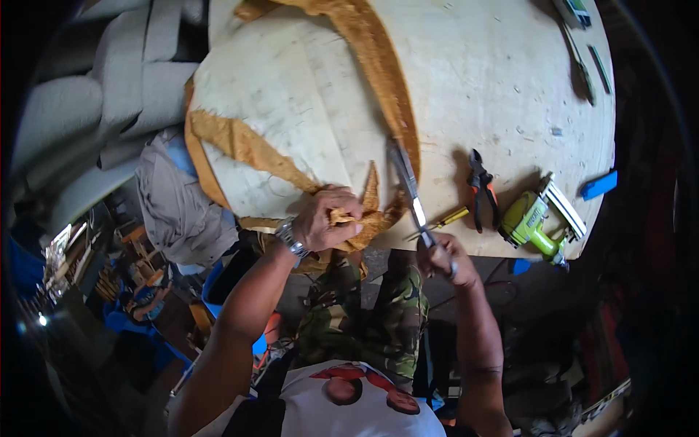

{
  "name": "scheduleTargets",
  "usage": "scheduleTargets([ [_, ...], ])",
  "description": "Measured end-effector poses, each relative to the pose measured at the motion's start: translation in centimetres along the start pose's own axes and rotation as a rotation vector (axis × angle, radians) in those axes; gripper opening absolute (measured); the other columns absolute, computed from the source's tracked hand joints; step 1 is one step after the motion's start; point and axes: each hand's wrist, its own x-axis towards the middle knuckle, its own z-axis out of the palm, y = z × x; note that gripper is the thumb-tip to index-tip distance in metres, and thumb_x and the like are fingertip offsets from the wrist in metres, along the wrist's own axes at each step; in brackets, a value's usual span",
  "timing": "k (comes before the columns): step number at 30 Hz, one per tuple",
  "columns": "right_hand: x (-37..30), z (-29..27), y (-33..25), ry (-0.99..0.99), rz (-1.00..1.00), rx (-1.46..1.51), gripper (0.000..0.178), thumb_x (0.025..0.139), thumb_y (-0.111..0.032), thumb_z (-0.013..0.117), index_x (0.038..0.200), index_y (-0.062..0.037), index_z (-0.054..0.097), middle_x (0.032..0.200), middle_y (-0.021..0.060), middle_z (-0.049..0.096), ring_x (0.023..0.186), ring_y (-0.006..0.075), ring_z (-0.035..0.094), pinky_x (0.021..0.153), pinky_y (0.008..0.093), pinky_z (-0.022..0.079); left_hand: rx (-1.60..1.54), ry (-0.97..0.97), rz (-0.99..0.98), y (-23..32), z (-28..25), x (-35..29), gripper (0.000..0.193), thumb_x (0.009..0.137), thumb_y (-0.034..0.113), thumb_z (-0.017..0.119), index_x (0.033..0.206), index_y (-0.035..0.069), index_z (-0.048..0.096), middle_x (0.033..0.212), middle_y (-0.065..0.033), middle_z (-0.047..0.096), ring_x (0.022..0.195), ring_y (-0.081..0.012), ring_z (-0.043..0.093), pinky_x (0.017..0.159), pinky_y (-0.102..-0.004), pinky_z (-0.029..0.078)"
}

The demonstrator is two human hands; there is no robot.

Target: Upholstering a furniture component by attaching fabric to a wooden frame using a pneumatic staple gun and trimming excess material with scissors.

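My left hand, a metal watch on its wrist, is closed round a bunched end of orange-brown fabric. Near the table's front edge, my right hand grips a pair of large metal scissors. Their blades point up and away, the tips lying by the inner edge of a long curved strip of the same fabric. Whether the blades touch the strip I cannot tell. Beneath the fabric lies a wide pale panel with orange-brown cloth along its left and front edges.
Right of the scissors, a yellow-handled screwdriver, pliers and a green staple gun lie on the wooden table. A blue block sits at its right edge. Grey upholstered pieces and a grey cloth fill the left.
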Motion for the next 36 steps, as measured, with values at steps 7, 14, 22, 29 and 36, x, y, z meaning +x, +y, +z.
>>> scheduleTargets([
  [7, 3.3, 10.7, -7.2, 0.215, -0.003, -1.03, 0.059, 0.081, -0.054, 0.075, 0.065, -0.0018, 0.052, 0.053, 0.0071, 0.05, 0.05, 0.0176, 0.051, 0.047, 0.0372, 0.037, -0.093, -0.099, -0.169, 1.1, -5.3, -7.3, 0.023, 0.076, 0.024, 0.069, 0.07, 0.009, 0.053, 0.066, -0.0051, 0.053, 0.065, -0.0207, 0.052, 0.069, -0.0375, 0.041],
  [14, -2.3, 21.3, -6.7, 0.522, -0.048, -1.308, 0.041, 0.08, -0.032, 0.082, 0.075, -0.0001, 0.057, 0.063, 0.0146, 0.062, 0.055, 0.0263, 0.06, 0.054, 0.0358, 0.047, -0.546, -0.204, -0.816, 1.9, -6.2, -38.2, 0.022, 0.09, 0.027, 0.069, 0.091, 0.01, 0.055, 0.087, -0.0023, 0.064, 0.081, -0.014, 0.063, 0.075, -0.035, 0.05],
  [22, 4.5, 22.3, -11.2, 1.052, -0.006, -1.48, 0.05, 0.085, -0.05, 0.071, 0.087, -0.0005, 0.062, 0.081, 0.0246, 0.067, 0.083, 0.0452, 0.066, 0.07, 0.0511, 0.051, -0.033, -0.133, -0.815, -5.2, -5.5, -52.8, 0.037, 0.088, 0.031, 0.07, 0.109, 0.006, 0.053, 0.102, -0.0126, 0.063, 0.091, -0.0249, 0.064, 0.077, -0.0407, 0.052],
  [29, 10.0, 18.4, -18.3, 1.246, 0.422, -1.671, 0.072, 0.081, -0.07, 0.061, 0.096, -0.0004, 0.064, 0.098, 0.0265, 0.069, 0.098, 0.0451, 0.065, 0.085, 0.0515, 0.051, 0.44, 0.599, -0.716, -10.1, -8.7, -50.2, 0.059, 0.084, 0.035, 0.074, 0.126, 0.001, 0.05, 0.112, -0.0219, 0.062, 0.099, -0.0368, 0.065, 0.079, -0.0445, 0.053],
  [36, 11.6, 8.9, -19.6, 0.81, 0.387, -1.601, 0.053, 0.083, -0.046, 0.066, 0.102, 0.003, 0.059, 0.096, 0.0252, 0.07, 0.096, 0.0404, 0.067, 0.081, 0.0478, 0.052, 0.228, 0.852, -0.55, 2.8, -26.0, -26.1, 0.044, 0.089, 0.02, 0.068, 0.128, 0.004, 0.054, 0.121, -0.0188, 0.061, 0.111, -0.0336, 0.061, 0.094, -0.042, 0.049],
])
